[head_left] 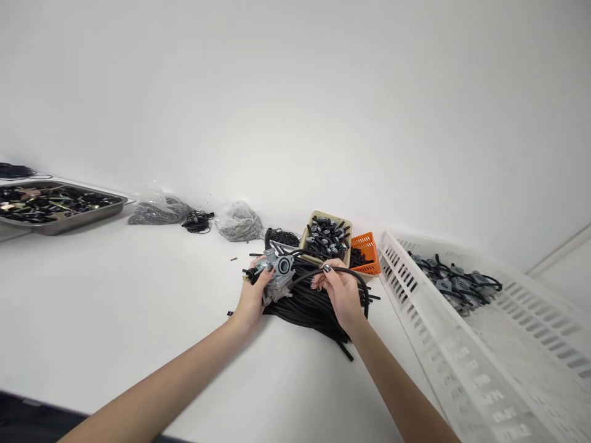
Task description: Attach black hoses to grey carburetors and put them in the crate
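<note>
My left hand (253, 296) is closed round a grey metal carburetor (278, 277), its round bore turned towards me. Between the fingertips of my right hand (340, 289) is a black rubber hose (362, 282), which arches over the hand and droops on its right side. The hose's near end reaches the carburetor's lower right side; whether it is fitted on there I cannot tell. Under both hands lies a thick bundle of black hoses (308, 311) on the white table (138, 332).
Behind the bundle stand a cream basket (349, 229) of small black and silver parts and an orange basket (376, 261). A large white crate (443, 344) on the right holds several carburetors (462, 284). Plastic bags (239, 221) and a metal tray (78, 220) of parts line the wall.
</note>
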The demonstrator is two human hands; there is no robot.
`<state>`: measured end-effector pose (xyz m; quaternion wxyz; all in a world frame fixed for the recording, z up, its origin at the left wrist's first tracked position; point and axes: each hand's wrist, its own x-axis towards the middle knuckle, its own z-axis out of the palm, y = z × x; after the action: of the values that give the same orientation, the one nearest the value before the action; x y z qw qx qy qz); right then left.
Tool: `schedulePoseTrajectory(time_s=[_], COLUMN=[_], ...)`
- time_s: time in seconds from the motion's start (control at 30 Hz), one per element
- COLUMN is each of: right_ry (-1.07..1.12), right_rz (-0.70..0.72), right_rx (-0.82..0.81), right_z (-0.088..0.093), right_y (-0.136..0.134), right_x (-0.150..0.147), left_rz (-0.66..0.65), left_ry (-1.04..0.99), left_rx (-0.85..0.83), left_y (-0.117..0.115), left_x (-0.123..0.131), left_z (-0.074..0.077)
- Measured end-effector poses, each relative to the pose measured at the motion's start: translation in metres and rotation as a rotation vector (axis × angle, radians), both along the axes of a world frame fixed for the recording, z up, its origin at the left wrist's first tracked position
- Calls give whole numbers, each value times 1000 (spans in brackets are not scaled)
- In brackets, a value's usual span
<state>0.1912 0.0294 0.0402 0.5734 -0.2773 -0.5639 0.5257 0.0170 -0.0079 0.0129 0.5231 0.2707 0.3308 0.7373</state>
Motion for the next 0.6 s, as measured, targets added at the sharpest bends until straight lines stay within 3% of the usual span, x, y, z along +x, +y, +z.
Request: schedulePoseTrajectory(time_s=[0.23, 0.6], right_ry=[-36, 2], right_rz=[-54, -71], right_rx=[144, 175], right_z=[-6, -13], right_y=[-1, -7], right_x=[3, 1], left_rz=[70, 97], left_ry=[-16, -64], left_rx=[11, 3], left_y=[-2, -4], left_x=[0, 1], left_z=[8, 11])
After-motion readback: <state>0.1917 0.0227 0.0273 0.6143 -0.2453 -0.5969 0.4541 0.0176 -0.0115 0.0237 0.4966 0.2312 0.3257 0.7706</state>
